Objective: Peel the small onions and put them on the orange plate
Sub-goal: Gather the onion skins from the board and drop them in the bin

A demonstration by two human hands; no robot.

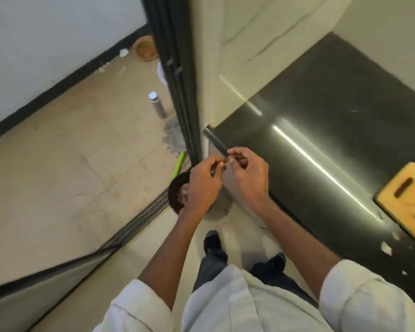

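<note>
From the head view, you stand at the left end of the dark countertop [333, 121], both hands raised together just off its near-left corner and directly above a dark round bin [175, 195] on the floor. That placement makes sense as a judgement: anything you strip off here would fall into the bin rather than on the counter or tiles.

Your left hand [205, 185] has its back to the camera, wrist bent, fingers curled inward with the tips meeting near the thumb. Your right hand [246, 171] faces it, thumb and forefinger drawn together, the other fingers loosely curled behind. The fingertips of both hands nearly touch, as if pinching something very small between them. Whether that is a small onion, a scrap of skin, or nothing at all, you cannot tell; the hands hide it and the frame is soft.

Both forearms reach forward from rolled white sleeves [359, 298], elbows low, converging over the bin.

No small onions and no orange plate show anywhere. On the countertop's right edge lies a yellow cutting board [407, 202], and pale scraps [386, 248] that look like peel sit along the near edge beside it. On the floor beyond stands a steel bottle [157, 104] near the dark door frame [177, 68].
</note>
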